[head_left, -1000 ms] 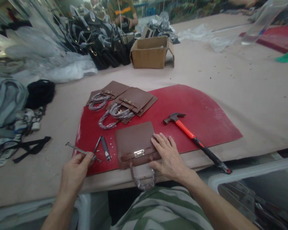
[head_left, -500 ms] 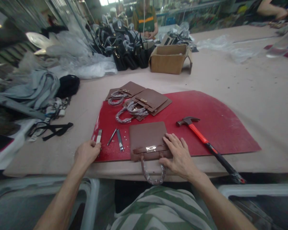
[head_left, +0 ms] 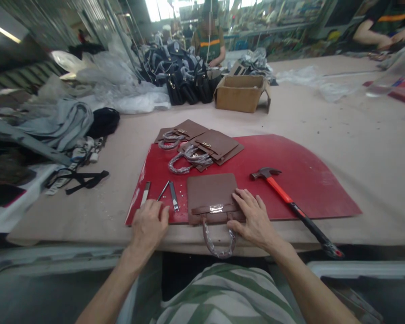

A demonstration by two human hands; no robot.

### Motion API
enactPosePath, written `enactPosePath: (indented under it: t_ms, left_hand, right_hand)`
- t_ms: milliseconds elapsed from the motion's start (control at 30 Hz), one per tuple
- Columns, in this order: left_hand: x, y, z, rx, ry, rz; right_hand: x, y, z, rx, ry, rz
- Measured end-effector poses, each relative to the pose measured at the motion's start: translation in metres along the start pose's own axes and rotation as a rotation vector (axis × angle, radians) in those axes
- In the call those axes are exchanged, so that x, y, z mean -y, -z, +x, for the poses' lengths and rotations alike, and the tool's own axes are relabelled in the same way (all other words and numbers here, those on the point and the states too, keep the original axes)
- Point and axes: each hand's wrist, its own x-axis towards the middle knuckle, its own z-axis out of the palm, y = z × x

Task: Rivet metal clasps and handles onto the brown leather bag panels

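A flat brown handbag [head_left: 211, 191] with a silver clasp [head_left: 216, 208] lies at the near edge of a red mat [head_left: 300, 180]. Its plastic-wrapped handle [head_left: 219, 245] hangs over the table edge. My right hand [head_left: 253, 217] rests flat on the bag's right side by the strap, fingers spread, open. My left hand [head_left: 150, 224] lies on the mat's near edge just left of the bag, fingers stretched out, holding nothing. Just beyond its fingertips lie a flat metal strip [head_left: 146, 193] and a pair of thin metal tools [head_left: 170, 194].
A hammer [head_left: 290, 204] with an orange and black handle lies right of the bag. Several brown bag pieces [head_left: 204, 145] are stacked farther back on the mat. A cardboard box [head_left: 241, 93], black bags [head_left: 182, 78] and a seated person [head_left: 209, 40] are at the far end.
My left hand has laid the metal strip on the mat and moved right, toward the bag. My right hand has stayed on the bag. The view has tilted up.
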Motion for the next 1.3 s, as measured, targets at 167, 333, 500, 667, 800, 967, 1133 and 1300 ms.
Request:
enactPosePath:
  t_ms: [167, 333, 500, 667, 800, 967, 1133, 1300]
  left_hand:
    - [-0.050, -0.018, -0.013, -0.005, -0.272, -0.278]
    - [-0.075, -0.021, -0.001, 0.119, -0.406, -0.183]
    - [-0.085, -0.010, 0.009, 0.220, -0.598, 0.033]
    - [-0.080, -0.013, 0.002, 0.170, -0.676, 0.066]
    - [-0.058, -0.029, -0.002, 0.011, -0.735, -0.149]
    - [-0.038, -0.038, 0.000, -0.127, -0.825, -0.388]
    - [-0.035, -0.044, -0.006, -0.171, -0.776, -0.447]
    - [-0.036, -0.052, -0.015, -0.192, -0.696, -0.470]
  right_hand:
    - [0.001, 0.001, 0.000, -0.007, -0.015, 0.033]
    - [0.007, 0.002, -0.002, -0.046, -0.027, 0.117]
    - [0.030, 0.013, 0.007, -0.074, -0.048, 0.023]
    - [0.047, 0.029, 0.024, 0.114, 0.032, -0.207]
    - [0.046, 0.035, 0.032, 0.227, 0.205, -0.324]
    - [0.040, 0.042, 0.040, 0.317, 0.457, -0.392]
    - [0.016, 0.046, 0.039, 0.328, 0.577, -0.208]
    - [-0.005, 0.034, 0.028, 0.186, 0.530, 0.172]
